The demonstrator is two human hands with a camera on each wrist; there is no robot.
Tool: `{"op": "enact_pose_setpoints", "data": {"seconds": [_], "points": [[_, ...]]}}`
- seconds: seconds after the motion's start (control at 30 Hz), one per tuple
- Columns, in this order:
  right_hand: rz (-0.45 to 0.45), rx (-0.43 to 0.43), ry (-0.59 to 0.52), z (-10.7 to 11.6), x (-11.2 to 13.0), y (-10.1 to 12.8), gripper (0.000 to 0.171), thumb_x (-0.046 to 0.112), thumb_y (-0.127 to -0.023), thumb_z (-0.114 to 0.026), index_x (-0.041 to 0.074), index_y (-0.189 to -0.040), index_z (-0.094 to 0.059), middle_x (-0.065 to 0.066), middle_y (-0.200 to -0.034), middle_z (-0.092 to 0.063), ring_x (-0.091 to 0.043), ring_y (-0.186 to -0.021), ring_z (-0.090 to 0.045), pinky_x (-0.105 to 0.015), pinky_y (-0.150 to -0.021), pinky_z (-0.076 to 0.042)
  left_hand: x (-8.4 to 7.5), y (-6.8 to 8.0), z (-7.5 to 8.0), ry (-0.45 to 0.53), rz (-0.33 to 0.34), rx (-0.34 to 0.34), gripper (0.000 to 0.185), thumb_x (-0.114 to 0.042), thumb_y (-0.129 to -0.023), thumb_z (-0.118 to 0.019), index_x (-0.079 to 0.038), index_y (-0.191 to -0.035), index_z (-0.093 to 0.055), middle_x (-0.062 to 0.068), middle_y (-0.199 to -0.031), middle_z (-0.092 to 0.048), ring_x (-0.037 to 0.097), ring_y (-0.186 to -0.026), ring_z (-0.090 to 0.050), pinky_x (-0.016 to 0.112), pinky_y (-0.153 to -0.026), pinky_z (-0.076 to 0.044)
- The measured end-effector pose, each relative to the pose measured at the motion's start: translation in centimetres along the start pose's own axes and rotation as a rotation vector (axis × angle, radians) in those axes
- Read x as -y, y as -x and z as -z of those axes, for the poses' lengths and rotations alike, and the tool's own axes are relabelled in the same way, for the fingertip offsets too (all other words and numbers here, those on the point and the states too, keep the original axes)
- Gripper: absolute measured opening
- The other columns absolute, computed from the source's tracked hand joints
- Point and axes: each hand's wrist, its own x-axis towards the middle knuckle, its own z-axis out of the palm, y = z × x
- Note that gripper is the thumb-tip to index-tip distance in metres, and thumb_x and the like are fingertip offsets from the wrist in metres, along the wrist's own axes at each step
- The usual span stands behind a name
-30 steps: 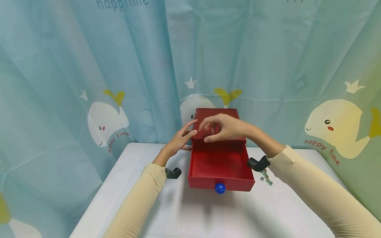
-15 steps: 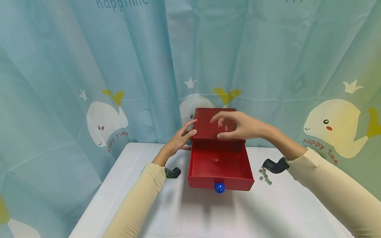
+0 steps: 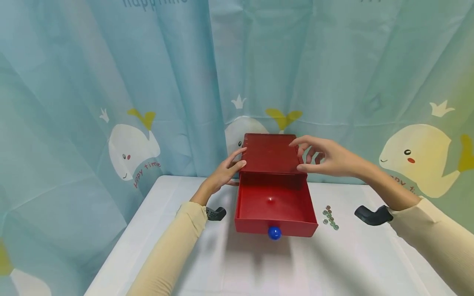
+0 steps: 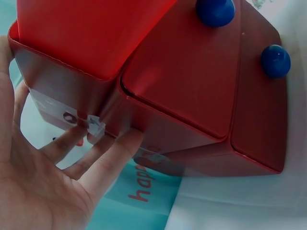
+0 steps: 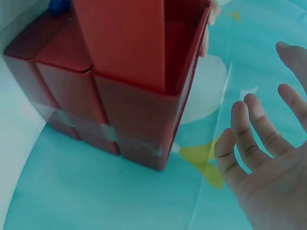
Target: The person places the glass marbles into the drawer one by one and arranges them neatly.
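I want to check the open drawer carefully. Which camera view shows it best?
The head view: it shows the open drawer with inside, front and blue knob. Both wrist views show only part, cut off at the picture's top edge, without this knob.

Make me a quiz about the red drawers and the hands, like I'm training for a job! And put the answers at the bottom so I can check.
1. Pick one: what colour is the knob on the open drawer? A) green B) blue C) yellow
2. True or false: the small round pieces lie on the table, outside that drawer.
3. Fill in the gap: the person's ____ hand is touching the red cabinet.

Key:
1. B
2. True
3. left; the left hand touches its side, while the right hand is apart from it.
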Motion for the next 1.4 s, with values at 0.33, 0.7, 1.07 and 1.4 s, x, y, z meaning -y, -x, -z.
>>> {"op": "enact_pose_setpoints", "data": {"seconds": [0.33, 0.7, 1.07, 1.4], "points": [[0.009, -0.051, 0.032, 1.1, -1.4, 3.9, 0.056, 0.01, -0.089, -0.081, 0.021, -0.138, -0.058, 0.004, -0.104, -0.063, -0.013, -0.079, -0.065, -0.027, -0.066, -0.057, -0.1, -0.1, -0.4, -0.002, -0.015, 0.013, 0.059, -0.04, -0.104, -0.056, -0.045, -0.158, -0.034, 0.013, -0.154, -0.043, 0.035, -0.135, -0.051, 0.056, -0.091, -0.057], [-0.06, -0.134, 0.053, 1.6, -2.5, 7.9, 0.06, 0.002, -0.085, -0.082, 0.022, -0.136, -0.06, 0.004, -0.105, -0.062, -0.012, -0.082, -0.065, -0.023, -0.069, -0.055, -0.1, -0.3, -1.5, 0.013, -0.015, 0.016, 0.056, -0.036, -0.106, -0.055, -0.043, -0.158, -0.035, 0.013, -0.154, -0.044, 0.035, -0.134, -0.051, 0.057, -0.09, -0.057], [-0.111, -0.184, 0.052, 0.5, -4.7, 11.2, 0.057, 0.002, -0.086, -0.081, 0.017, -0.138, -0.06, 0.002, -0.107, -0.062, -0.01, -0.084, -0.065, -0.019, -0.073, -0.054, -0.3, -0.2, -1.5, 0.023, -0.015, 0.016, 0.06, -0.038, -0.104, -0.056, -0.04, -0.159, -0.034, 0.016, -0.156, -0.041, 0.037, -0.137, -0.048, 0.059, -0.092, -0.056], [-0.186, -0.217, 0.025, -1.6, -6.5, 13.9, 0.052, 0.004, -0.088, -0.079, 0.016, -0.136, -0.06, 0.002, -0.104, -0.064, -0.011, -0.082, -0.066, -0.019, -0.071, -0.055, -0.2, -0.1, -1.5, 0.019, -0.008, 0.002, 0.058, -0.039, -0.103, -0.056, -0.043, -0.158, -0.035, 0.014, -0.155, -0.042, 0.036, -0.136, -0.049, 0.059, -0.091, -0.057]]}}
